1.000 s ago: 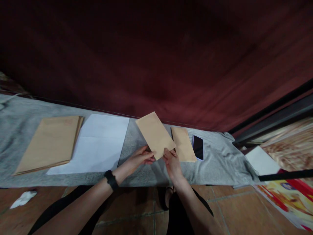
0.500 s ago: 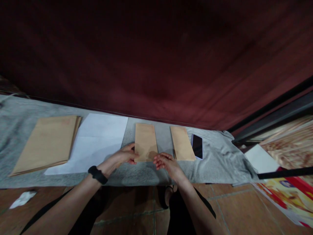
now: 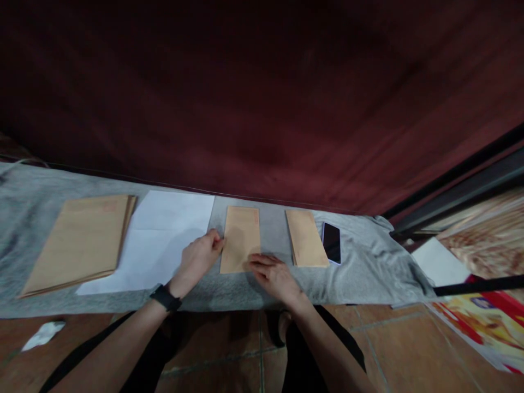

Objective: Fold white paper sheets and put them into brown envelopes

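Observation:
A small brown paper envelope [image 3: 242,232] with faint red print near its upper right edge lies on the grey cloth in front of me. At its left edge my left hand [image 3: 200,255], wearing a black wristband, has thumb and fingertips pinched together on the paper. My right hand [image 3: 273,275] rests over the lower right corner, fingers stretched out and lying on the envelope. To the right lies a small stack of similar brown envelopes [image 3: 307,238], which neither hand touches. White paper sheets [image 3: 167,224] lie to the left, just behind my left hand.
Larger brown envelopes [image 3: 82,234] are stacked at the far left, overlapping the white sheets. A phone [image 3: 331,243] lies right of the small stack. Grey cloth [image 3: 368,262] covers the narrow surface. A dark red panel [image 3: 262,109] rises behind it, and a colourful box [image 3: 487,327] stands at the right.
My left hand has moved up along the envelope's left edge and its fingers have closed. My right hand has shifted left onto the lower right corner. Red print now shows on the envelope.

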Available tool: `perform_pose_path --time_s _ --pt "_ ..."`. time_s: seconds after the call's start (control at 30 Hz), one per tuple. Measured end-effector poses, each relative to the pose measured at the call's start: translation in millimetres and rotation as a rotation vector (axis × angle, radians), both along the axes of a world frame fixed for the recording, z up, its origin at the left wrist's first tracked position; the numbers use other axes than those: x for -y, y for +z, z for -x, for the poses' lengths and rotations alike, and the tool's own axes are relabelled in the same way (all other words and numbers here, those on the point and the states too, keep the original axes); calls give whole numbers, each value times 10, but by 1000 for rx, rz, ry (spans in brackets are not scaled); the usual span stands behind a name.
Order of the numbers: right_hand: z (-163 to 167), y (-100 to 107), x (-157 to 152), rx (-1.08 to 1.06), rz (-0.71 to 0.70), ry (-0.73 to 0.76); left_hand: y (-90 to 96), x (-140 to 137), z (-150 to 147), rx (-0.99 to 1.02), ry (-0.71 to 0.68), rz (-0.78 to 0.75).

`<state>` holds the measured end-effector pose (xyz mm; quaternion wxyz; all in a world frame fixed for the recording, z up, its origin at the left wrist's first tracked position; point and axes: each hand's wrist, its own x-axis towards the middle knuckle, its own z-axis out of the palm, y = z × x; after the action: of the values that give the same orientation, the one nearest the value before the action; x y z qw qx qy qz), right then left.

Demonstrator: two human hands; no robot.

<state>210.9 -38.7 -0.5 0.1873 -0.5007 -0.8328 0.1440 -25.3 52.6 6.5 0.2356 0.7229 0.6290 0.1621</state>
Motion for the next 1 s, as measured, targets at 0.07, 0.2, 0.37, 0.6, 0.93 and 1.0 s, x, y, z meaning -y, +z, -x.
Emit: perform_pose_path --time_s 0.07,0.2,0.37,0.6,0.93,1.0 --pt "-49 -2 -22 -42 22 14 -16 -16 -65 50 -116 -154" --pt "-130 -44 -77 -215 108 -2 -221 -60 -219 156 -395 -306" --pt "-196 -64 -148 -326 211 7 -378 -390 -369 -28 -455 -316" --pt "-230 -30 -177 -392 223 49 -327 -1211 -782 -217 -563 -268" --pt "-271 -122 -239 -447 220 63 -443 -992 -815 -187 -774 -246" --pt "-272 -137 -231 -450 239 53 -437 -882 -807 -168 -781 -227"
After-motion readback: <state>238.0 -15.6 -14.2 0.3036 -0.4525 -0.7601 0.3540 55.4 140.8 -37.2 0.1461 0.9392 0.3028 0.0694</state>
